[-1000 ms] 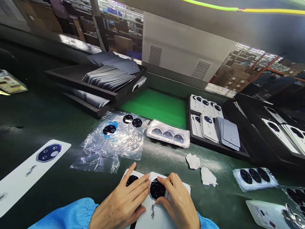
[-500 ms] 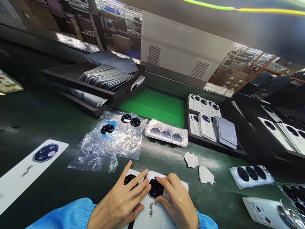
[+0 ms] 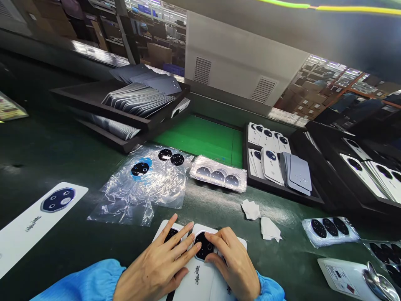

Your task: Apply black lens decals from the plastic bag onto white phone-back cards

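Head view: The black disc [image 3: 203, 246] lies within the ring of the front white panel [image 3: 200, 291] on the counter [image 3: 288, 267]; its placement appears well advanced, though firm seating cannot be confirmed. White panels in the black tray [image 3: 282, 192] already carry discs; three loose discs [image 3: 177, 159] lie unmounted on the plastic sheet [image 3: 125, 209]. The disc lies between the hands: the left hand [image 3: 158, 265], fingers spread, reaches its left edge; the right hand [image 3: 234, 261] is curled, thumb and forefinger at its right side, pinch unverifiable.

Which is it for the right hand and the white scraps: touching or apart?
Apart. The head view shows bare tabletop between the right hand and the two white scraps.
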`<state>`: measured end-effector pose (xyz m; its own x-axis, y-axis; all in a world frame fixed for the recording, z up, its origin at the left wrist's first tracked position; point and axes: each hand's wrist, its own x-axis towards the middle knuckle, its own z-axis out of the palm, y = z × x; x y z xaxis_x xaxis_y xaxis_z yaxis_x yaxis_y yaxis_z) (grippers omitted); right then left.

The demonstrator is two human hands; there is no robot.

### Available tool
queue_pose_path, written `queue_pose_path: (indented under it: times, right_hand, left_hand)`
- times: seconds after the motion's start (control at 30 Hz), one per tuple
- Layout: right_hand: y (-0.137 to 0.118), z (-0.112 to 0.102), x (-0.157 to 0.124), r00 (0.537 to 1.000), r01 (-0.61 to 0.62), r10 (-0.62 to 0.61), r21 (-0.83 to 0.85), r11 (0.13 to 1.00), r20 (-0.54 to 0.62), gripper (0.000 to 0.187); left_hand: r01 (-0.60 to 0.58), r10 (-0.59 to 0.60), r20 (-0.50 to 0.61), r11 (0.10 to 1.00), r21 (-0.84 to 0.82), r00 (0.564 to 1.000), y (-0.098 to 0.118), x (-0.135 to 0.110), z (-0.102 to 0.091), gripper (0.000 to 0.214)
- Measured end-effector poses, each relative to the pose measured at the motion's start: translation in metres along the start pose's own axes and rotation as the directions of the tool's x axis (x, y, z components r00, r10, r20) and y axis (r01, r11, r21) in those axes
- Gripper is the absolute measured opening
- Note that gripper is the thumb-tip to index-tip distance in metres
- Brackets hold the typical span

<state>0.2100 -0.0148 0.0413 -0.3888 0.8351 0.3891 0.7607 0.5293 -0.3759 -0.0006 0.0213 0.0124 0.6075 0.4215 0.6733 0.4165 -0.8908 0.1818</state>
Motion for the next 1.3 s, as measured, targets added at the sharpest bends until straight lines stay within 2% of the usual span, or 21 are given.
queue_pose_path:
  times: [0.3, 0.47, 0.6, 0.7, 0.77, 0.87, 1.03, 1.13, 1.23, 1.3]
  right_hand:
    - [0.003, 0.003, 0.000, 0.995, -0.021, 0.024, -0.034, 0.999, 0.095, 0.023]
    - [-0.001, -0.001, 0.000, 0.996, -0.018, 0.022, -0.054, 0.998, 0.081, 0.021]
    - [-0.003, -0.006, 0.000, 1.000, 0.008, -0.008, -0.006, 1.000, 0.010, 0.024]
    - [-0.003, -0.009, -0.004, 1.000, -0.016, 0.017, 0.013, 1.000, -0.025, 0.020]
    - [-0.003, -0.011, -0.009, 1.000, -0.024, 0.023, -0.043, 0.999, -0.021, 0.028]
    - [-0.003, -0.011, -0.017, 1.000, 0.028, -0.028, -0.159, 0.987, 0.007, 0.038]
    - [-0.005, -0.002, -0.032, 0.997, 0.066, -0.074, -0.338, 0.939, -0.012, 0.032]
    - [-0.008, 0.006, -0.038, 0.989, 0.125, -0.147, -0.393, 0.911, -0.027, 0.031]
    - [-0.011, 0.016, -0.040, 0.983, 0.124, -0.168, -0.417, 0.900, -0.072, 0.030]
    - [-0.011, 0.022, -0.041, 0.974, 0.083, -0.160, -0.405, 0.911, -0.161, 0.031]
  left_hand:
    - [0.004, -0.004, -0.006, 1.000, -0.010, 1.000, -0.001, -0.001, 0.001, 0.021]
    - [-0.042, 0.039, 0.035, 0.996, 0.082, 0.999, 0.001, 0.001, -0.002, 0.025]
    - [-0.056, 0.052, 0.043, 0.992, 0.117, 0.998, 0.002, -0.001, 0.000, 0.025]
    - [-0.067, 0.063, 0.040, 0.989, 0.129, 0.997, 0.002, -0.005, 0.005, 0.027]
    - [-0.071, 0.067, 0.035, 0.989, 0.130, 0.997, 0.001, -0.007, 0.007, 0.027]
    - [-0.078, 0.075, 0.031, 0.989, 0.124, 0.997, 0.001, -0.008, 0.007, 0.025]
    - [-0.069, 0.068, 0.013, 0.990, 0.125, 0.998, 0.003, -0.007, 0.007, 0.025]
    - [-0.072, 0.072, 0.007, 0.989, 0.132, 0.997, 0.004, -0.006, 0.009, 0.026]
    - [-0.100, 0.099, 0.015, 0.983, 0.157, 0.995, 0.004, -0.004, 0.008, 0.025]
    - [-0.117, 0.111, 0.040, 0.977, 0.179, 0.993, 0.004, -0.001, 0.003, 0.026]
